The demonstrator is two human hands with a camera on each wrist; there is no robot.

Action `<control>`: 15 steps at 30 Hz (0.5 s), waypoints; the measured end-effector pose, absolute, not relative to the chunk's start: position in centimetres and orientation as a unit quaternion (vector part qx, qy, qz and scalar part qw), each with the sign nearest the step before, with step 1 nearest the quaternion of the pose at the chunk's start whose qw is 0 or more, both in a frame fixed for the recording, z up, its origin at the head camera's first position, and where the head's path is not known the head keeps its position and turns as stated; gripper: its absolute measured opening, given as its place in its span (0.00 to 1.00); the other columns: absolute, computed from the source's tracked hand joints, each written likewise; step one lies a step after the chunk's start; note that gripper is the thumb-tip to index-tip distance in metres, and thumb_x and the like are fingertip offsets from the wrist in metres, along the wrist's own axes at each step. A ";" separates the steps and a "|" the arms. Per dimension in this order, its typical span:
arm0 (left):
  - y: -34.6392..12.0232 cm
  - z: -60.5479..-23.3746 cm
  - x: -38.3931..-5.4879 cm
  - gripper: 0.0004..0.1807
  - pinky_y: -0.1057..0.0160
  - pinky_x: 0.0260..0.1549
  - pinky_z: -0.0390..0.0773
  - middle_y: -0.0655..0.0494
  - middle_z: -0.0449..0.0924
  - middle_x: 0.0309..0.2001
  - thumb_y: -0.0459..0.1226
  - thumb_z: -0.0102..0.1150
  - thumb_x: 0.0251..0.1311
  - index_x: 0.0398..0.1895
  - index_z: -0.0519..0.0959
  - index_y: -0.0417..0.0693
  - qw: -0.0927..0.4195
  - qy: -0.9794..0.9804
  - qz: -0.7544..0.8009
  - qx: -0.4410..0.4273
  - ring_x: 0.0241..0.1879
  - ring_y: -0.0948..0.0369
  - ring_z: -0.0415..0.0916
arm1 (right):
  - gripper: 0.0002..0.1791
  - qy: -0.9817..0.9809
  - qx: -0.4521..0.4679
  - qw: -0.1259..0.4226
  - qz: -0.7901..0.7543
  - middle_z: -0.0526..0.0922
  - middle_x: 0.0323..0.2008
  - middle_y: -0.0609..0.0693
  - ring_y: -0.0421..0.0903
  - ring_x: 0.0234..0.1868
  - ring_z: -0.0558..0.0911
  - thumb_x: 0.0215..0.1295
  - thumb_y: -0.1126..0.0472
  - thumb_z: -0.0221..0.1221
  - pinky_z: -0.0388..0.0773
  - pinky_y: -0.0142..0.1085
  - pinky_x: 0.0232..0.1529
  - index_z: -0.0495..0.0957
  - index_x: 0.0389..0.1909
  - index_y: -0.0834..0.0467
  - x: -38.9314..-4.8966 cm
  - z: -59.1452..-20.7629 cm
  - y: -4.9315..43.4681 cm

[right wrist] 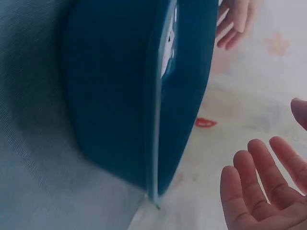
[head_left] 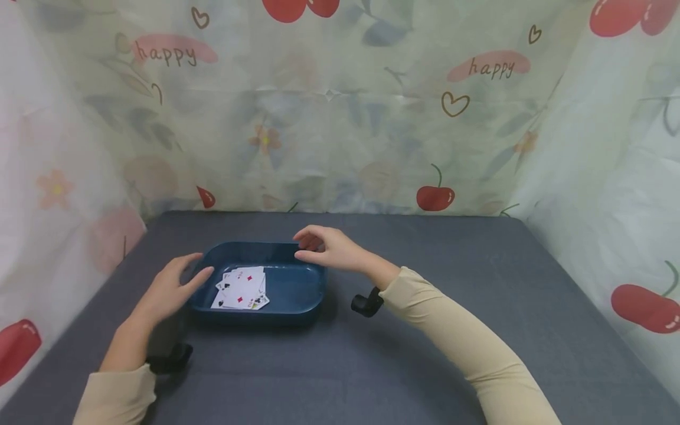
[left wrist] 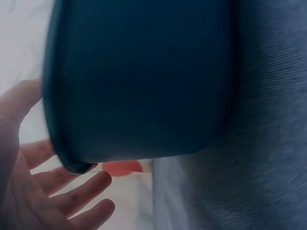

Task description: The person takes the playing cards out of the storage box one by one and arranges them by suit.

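A dark blue rectangular tray (head_left: 255, 317) with rounded corners stands on the grey cloth, left of the middle. Playing cards (head_left: 244, 286) lie face up in a loose, overlapping pile in its left half; red diamonds and black spades show. My left hand (head_left: 169, 289) is at the tray's left end, thumb and fingers spread; whether it touches the rim I cannot tell. Over the far right corner hovers my right hand (head_left: 333, 248), fingers relaxed and holding nothing. In the right wrist view, a gap separates those fingers (right wrist: 261, 177) from the tray wall (right wrist: 110, 96).
A grey cloth (head_left: 451, 283) covers the table. Behind it and on both sides hang pale curtains (head_left: 329, 147) printed with cherries, hearts and "happy". Each wrist carries a black camera mount, such as the right one (head_left: 366, 303).
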State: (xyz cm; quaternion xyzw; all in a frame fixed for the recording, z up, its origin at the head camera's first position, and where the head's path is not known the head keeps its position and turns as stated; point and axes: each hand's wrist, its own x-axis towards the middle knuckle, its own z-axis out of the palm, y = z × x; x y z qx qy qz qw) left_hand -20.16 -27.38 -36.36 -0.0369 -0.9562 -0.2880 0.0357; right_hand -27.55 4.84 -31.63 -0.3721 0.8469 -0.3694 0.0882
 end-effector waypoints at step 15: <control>-26.9 -37.7 -20.2 0.37 0.33 0.61 0.53 0.28 0.54 0.66 0.55 0.39 0.68 0.67 0.57 0.34 0.035 -0.952 -0.305 -0.021 0.66 0.34 0.51 | 0.21 0.848 -0.346 0.129 -0.379 0.81 0.48 0.53 0.45 0.51 0.80 0.62 0.55 0.59 0.75 0.32 0.55 0.74 0.54 0.59 -30.7 -32.8 -1.8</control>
